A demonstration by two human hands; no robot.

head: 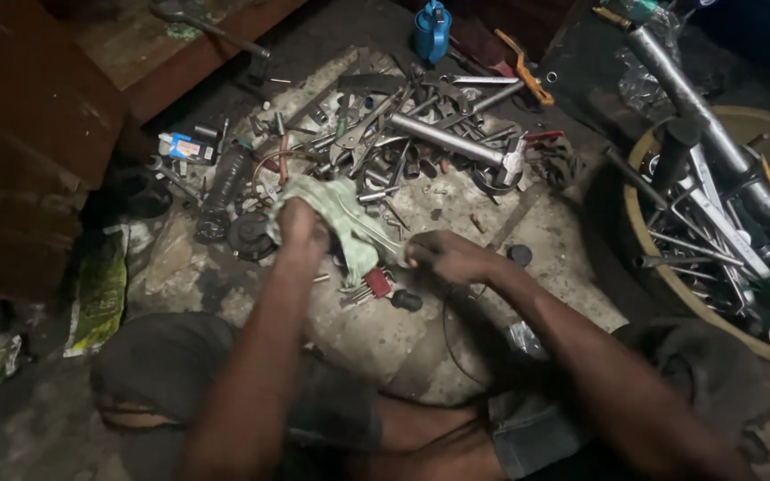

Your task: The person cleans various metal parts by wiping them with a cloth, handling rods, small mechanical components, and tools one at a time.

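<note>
While both hands grip a green rag [336, 214] | stone floor [456, 214] strewn with tools [430, 134] | dim

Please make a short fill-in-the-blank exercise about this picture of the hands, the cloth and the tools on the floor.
1. The left hand grips a pale ____ cloth.
2. The right hand holds one end of a metal ____ that the cloth wraps.
3. To the person's right, a round ____ is full of metal tools.
4. At the top of the view stands a small ____ can.

Missing words: green; wrench; basin; blue
</note>
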